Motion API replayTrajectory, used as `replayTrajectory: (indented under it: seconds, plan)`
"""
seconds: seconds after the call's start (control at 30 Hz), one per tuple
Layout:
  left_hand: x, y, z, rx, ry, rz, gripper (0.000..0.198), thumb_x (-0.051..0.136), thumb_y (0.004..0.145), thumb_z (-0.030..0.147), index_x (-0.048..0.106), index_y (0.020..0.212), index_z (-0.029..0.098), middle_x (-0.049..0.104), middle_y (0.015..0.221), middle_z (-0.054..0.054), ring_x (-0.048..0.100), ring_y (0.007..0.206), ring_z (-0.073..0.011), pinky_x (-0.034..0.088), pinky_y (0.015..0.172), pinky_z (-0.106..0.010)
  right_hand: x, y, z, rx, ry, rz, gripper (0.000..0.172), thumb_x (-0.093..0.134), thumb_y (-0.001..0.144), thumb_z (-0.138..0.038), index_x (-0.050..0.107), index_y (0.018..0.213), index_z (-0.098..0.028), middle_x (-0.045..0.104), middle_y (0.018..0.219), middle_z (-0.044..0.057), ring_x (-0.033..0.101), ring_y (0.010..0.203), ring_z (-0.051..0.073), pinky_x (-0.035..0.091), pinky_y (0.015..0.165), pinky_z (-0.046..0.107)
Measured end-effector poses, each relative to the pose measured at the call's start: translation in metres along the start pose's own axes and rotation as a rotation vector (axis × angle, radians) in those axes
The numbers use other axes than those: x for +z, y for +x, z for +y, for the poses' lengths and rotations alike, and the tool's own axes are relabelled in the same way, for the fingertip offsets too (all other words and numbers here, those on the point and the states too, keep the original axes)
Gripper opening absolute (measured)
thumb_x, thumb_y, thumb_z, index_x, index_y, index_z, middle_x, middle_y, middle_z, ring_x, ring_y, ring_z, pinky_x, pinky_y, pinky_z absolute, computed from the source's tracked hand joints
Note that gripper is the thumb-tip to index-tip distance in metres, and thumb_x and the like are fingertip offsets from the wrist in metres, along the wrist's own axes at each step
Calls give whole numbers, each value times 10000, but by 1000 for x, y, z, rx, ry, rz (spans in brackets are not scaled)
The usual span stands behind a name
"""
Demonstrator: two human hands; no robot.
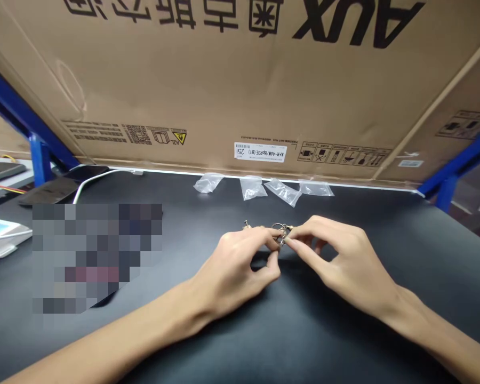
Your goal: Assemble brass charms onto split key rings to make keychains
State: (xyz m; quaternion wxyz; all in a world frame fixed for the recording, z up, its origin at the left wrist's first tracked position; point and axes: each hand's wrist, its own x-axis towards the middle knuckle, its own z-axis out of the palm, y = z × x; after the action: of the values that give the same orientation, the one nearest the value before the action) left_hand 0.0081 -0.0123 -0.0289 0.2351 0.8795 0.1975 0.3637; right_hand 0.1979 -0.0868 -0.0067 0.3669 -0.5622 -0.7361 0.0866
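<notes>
My left hand [244, 264] and my right hand [342, 264] meet over the middle of the dark tabletop. Between their fingertips is a small shiny metal piece with a thin ring [279, 226], looking like linked metal parts; its exact kind is too small to make out. The thumb and index finger of each hand are closed on it, left hand from one side and right hand from the other. Another small metal part [246, 224] shows just beyond my left knuckles, partly hidden by the hand.
Several clear plastic bags [253, 188] lie along the table's back edge, against a large cardboard box [240, 90]. At left are a blurred-out area [96, 256], a dark flat object [52, 189] and a white cable [92, 178]. Blue frame posts [40, 160] stand at both sides.
</notes>
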Motion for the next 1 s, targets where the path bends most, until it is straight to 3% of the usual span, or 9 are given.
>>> replayTrajectory:
  seconds: [0.13, 0.3, 0.4, 0.5, 0.67, 0.83, 0.93, 1.0]
  plan:
    - [-1, 0, 1, -4, 21, -20, 115, 543, 812, 84, 606, 802, 180, 726, 795, -14, 697, 744, -155, 542, 738, -265, 3, -4, 1, -84, -43, 31, 106, 581, 939, -194, 687, 943, -201, 692, 844, 10, 623, 681, 121, 506, 613, 239]
    - [-5, 3, 4, -101, -8, -62, 90, 549, 834, 113, 589, 788, 179, 723, 802, 1, 654, 680, -125, 514, 706, -247, 10, -8, 7, -337, -201, 122, 102, 578, 944, -138, 666, 987, -169, 713, 900, 44, 666, 785, 147, 517, 685, 251]
    - [-5, 3, 4, -183, -84, -78, 99, 559, 847, 128, 575, 769, 188, 724, 805, 22, 670, 728, -126, 515, 743, -241, 12, -8, 9, -418, -294, 133, 107, 584, 942, -132, 663, 1013, -146, 719, 904, 59, 671, 777, 155, 520, 683, 260]
    - [-3, 2, 3, -166, -101, -25, 91, 574, 842, 121, 586, 786, 192, 745, 874, 17, 698, 811, -137, 525, 799, -248, 12, -7, 9, -463, -334, 137, 109, 585, 940, -128, 668, 1012, -132, 722, 897, 68, 678, 771, 157, 522, 685, 260]
    - [1, 0, -1, -113, 39, 39, 72, 594, 836, 137, 621, 822, 202, 768, 998, -11, 712, 860, -176, 545, 809, -318, 12, -7, 6, -479, -310, 127, 106, 578, 937, -117, 675, 977, -135, 722, 879, 59, 691, 812, 157, 519, 707, 246]
    - [3, 0, -1, -100, 77, 89, 60, 630, 819, 144, 628, 818, 204, 772, 1030, -22, 728, 888, -194, 560, 807, -343, 11, -8, 3, -504, -360, 130, 109, 592, 925, -116, 670, 853, -139, 694, 751, 37, 651, 653, 137, 482, 607, 243]
    - [2, 0, -1, -54, 88, 127, 91, 636, 807, 111, 623, 812, 201, 776, 999, -20, 731, 894, -193, 565, 806, -341, 9, -8, 2, -401, -285, 139, 52, 618, 912, -164, 669, 910, -155, 709, 837, 36, 664, 708, 137, 498, 644, 244]
    - [1, 1, -1, -22, 92, 147, 91, 639, 803, 108, 625, 805, 198, 776, 994, -24, 731, 892, -194, 568, 806, -344, 7, -7, 0, -250, -208, 133, 121, 642, 896, -229, 666, 1000, -173, 703, 895, 30, 654, 723, 139, 506, 646, 254]
